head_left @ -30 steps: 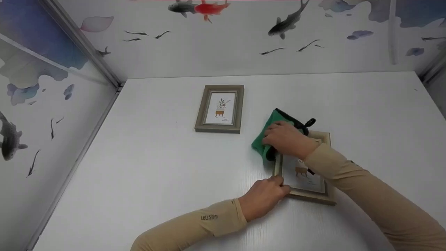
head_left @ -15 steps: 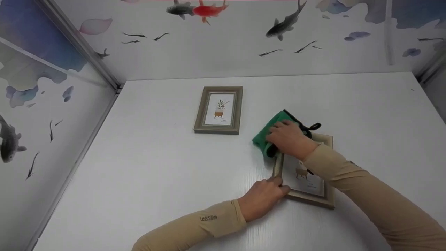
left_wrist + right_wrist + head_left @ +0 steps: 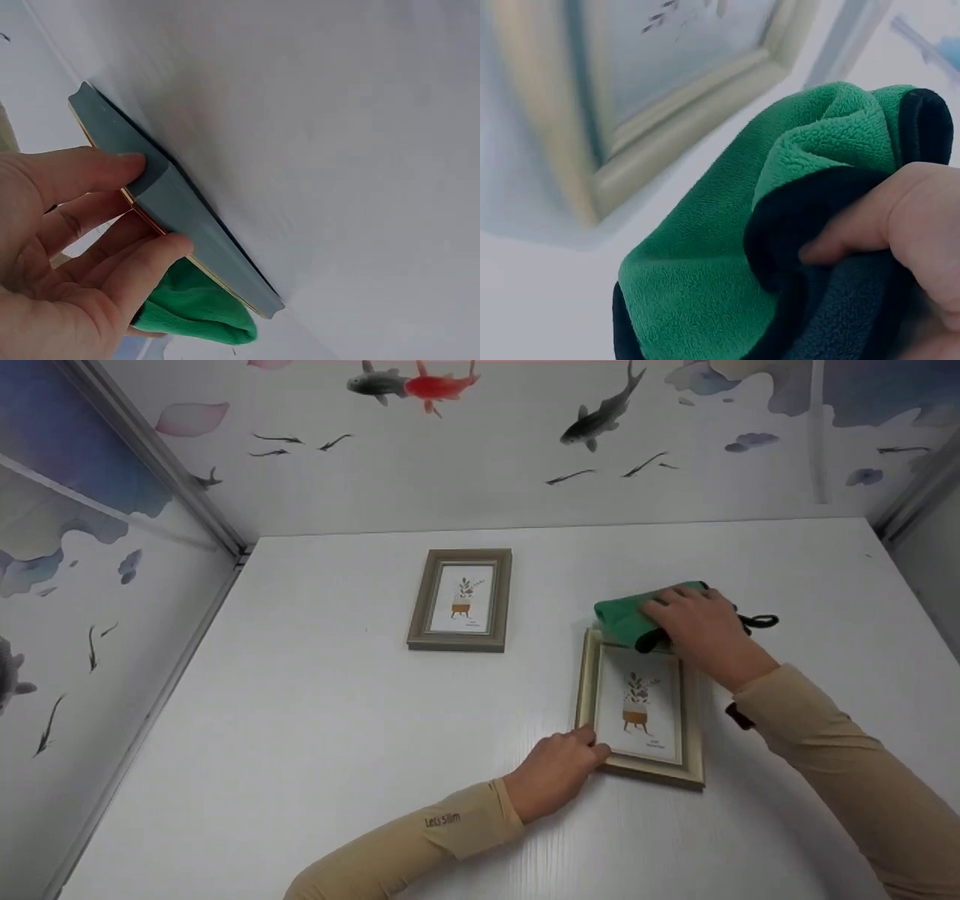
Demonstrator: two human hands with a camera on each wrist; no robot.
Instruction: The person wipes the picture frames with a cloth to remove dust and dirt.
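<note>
A gold-toned picture frame point(image 3: 641, 709) with a potted-plant print sits right of centre on the white table in the head view. My left hand point(image 3: 555, 772) grips its lower left corner; in the left wrist view, thumb and fingers pinch the frame's side edge point(image 3: 214, 229). At the frame's top edge, my right hand point(image 3: 705, 637) holds a bunched green cloth point(image 3: 630, 616) with black trim and a black loop. Up close in the right wrist view, the cloth point(image 3: 705, 262) is folded under the fingers, beside the frame's corner.
A second, darker picture frame point(image 3: 463, 641) with a similar print lies further back, left of the first. White panels point(image 3: 480, 495) painted with fish and watercolour shapes bound the table point(image 3: 300, 735) at the back and sides.
My right hand and the cloth have moved from the frame's upper left side rightward along its top edge, uncovering the print. My left hand keeps its grip on the lower left corner.
</note>
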